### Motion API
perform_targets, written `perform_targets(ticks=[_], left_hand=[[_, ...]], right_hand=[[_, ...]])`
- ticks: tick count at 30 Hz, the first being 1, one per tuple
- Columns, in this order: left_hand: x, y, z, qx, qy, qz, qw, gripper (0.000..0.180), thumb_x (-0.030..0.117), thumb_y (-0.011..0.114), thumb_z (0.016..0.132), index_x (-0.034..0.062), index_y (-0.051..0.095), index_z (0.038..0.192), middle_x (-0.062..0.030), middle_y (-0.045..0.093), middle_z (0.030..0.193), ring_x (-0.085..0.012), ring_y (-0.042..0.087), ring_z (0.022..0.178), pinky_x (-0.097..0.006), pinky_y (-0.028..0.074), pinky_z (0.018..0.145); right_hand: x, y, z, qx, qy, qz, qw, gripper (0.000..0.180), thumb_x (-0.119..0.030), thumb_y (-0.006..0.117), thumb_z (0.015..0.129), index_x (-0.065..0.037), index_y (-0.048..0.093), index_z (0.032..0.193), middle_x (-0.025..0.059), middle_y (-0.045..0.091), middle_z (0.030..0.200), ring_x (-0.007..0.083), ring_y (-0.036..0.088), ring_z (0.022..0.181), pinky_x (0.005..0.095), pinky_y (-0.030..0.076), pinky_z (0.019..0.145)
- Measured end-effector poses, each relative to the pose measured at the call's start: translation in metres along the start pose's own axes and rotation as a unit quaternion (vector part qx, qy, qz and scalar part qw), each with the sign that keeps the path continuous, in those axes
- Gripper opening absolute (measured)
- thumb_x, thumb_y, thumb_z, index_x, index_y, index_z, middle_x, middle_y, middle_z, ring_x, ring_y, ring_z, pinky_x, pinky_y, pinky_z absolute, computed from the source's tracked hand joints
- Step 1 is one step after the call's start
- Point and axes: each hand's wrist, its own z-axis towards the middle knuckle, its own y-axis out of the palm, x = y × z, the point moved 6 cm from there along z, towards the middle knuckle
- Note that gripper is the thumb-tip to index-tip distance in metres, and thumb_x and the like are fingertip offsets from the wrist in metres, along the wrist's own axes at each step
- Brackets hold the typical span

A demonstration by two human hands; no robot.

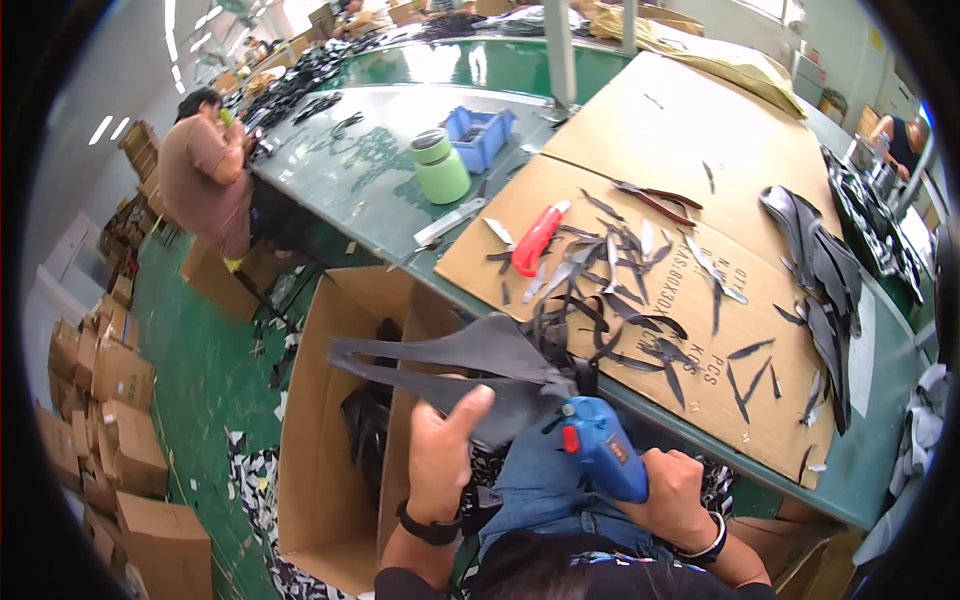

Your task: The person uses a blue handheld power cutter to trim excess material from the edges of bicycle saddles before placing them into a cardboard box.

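Note:
My left hand (443, 452) grips a flat dark grey shaped piece (450, 365) from below, thumb up against its underside; the piece stretches left over an open cardboard box. In my right hand (678, 490) is a blue glue gun (603, 446) with a red trigger, its nozzle touching the piece's right end. Both hands are over my lap, just in front of the table edge.
A cardboard sheet (690, 130) covers the green table (380, 190), strewn with several dark offcuts, a red utility knife (536, 238) and pliers (655, 197). A stack of dark pieces (820, 270) lies right. A green cup (438, 165), a blue bin (480, 135), an open box (325, 440). Another person (208, 170) sits far left.

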Motion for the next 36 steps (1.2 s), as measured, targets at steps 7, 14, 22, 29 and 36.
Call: perform_targets(ticks=[7,14,22,29,36], left_hand=[[-0.105,-0.173,0.019,0.311,0.011,-0.267,0.912,0.026,0.024,0.058,0.090,0.0038,0.052,0.105,-0.0093,0.059,0.103,-0.0224,0.060,0.095,-0.036,0.051,0.081],[-0.099,-0.013,0.030,0.067,-0.121,-0.158,0.978,0.016,0.016,0.055,0.090,0.0084,0.050,0.103,-0.0090,0.062,0.096,-0.0198,0.061,0.084,-0.033,0.051,0.074],[-0.077,0.277,-0.008,-0.384,-0.238,-0.101,0.886,0.035,0.019,0.055,0.090,-0.0020,0.045,0.116,-0.0212,0.056,0.114,-0.0265,0.060,0.097,-0.033,0.052,0.074],[-0.177,0.445,-0.061,-0.428,-0.393,0.006,0.814,0.051,0.027,0.059,0.089,-0.0107,0.038,0.117,-0.0284,0.050,0.113,-0.0313,0.060,0.096,-0.036,0.055,0.072],[-0.169,0.438,-0.035,-0.342,-0.291,0.046,0.893,0.015,0.013,0.054,0.080,0.0035,0.054,0.091,-0.0116,0.060,0.088,-0.0241,0.061,0.080,-0.031,0.050,0.067]], right_hand=[[0.010,0.001,-0.007,0.003,0.085,-0.021,0.996,0.051,-0.033,0.084,0.059,-0.004,0.044,0.070,0.0147,0.049,0.056,0.0331,0.053,0.051,0.0383,0.041,0.049],[0.024,-0.018,-0.010,0.050,0.102,0.011,0.993,0.049,-0.038,0.082,0.061,-0.004,0.048,0.069,0.0120,0.051,0.057,0.0297,0.054,0.050,0.0369,0.043,0.049],[0.054,-0.080,-0.070,0.248,0.192,0.094,0.945,0.044,-0.031,0.084,0.064,-0.002,0.052,0.073,0.0093,0.054,0.059,0.0205,0.055,0.049,0.0311,0.045,0.049],[0.082,-0.092,-0.130,0.347,0.285,0.171,0.877,0.045,-0.032,0.081,0.068,0.000,0.054,0.085,0.0131,0.061,0.065,0.0244,0.064,0.058,0.0329,0.050,0.056],[0.101,-0.092,-0.161,0.369,0.324,0.206,0.847,0.046,-0.028,0.081,0.068,0.000,0.055,0.093,0.0098,0.062,0.066,0.0208,0.065,0.063,0.0324,0.051,0.060]])
